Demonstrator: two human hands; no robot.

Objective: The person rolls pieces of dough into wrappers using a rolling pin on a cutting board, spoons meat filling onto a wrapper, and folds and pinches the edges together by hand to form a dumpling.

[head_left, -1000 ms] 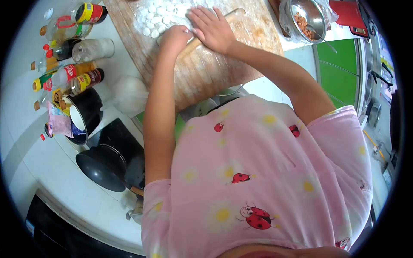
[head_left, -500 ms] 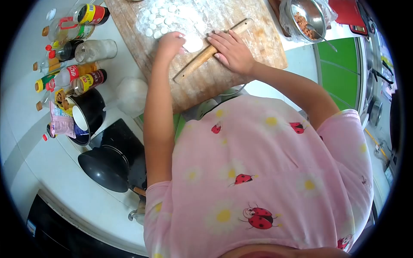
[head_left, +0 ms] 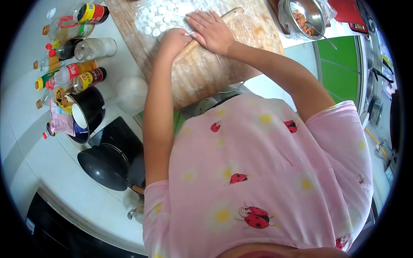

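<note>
My right hand (head_left: 211, 32) lies flat with fingers stretched over a wooden rolling pin (head_left: 232, 14), pressing on it. The pin lies slanted on a floury wooden board (head_left: 241, 51). Close beside it, my left hand (head_left: 173, 42) is closed, pinching the edge of a white dough wrapper (head_left: 190, 33). Most of that wrapper is hidden under my right hand and the pin. Several small white dough pieces (head_left: 157, 19) are scattered in flour beyond my left hand.
Right of the board stands a metal bowl (head_left: 320, 21) of reddish filling with a spoon in it. Several sauce bottles (head_left: 92, 79) and a glass jar (head_left: 97, 49) line the left side. A black wok (head_left: 103, 167) and a black pot (head_left: 97, 105) sit nearer me.
My right hand has moved left along with the rolling pin, onto the dough wrapper. The hands are now close together. My left hand has shifted slightly and still pinches the wrapper.
</note>
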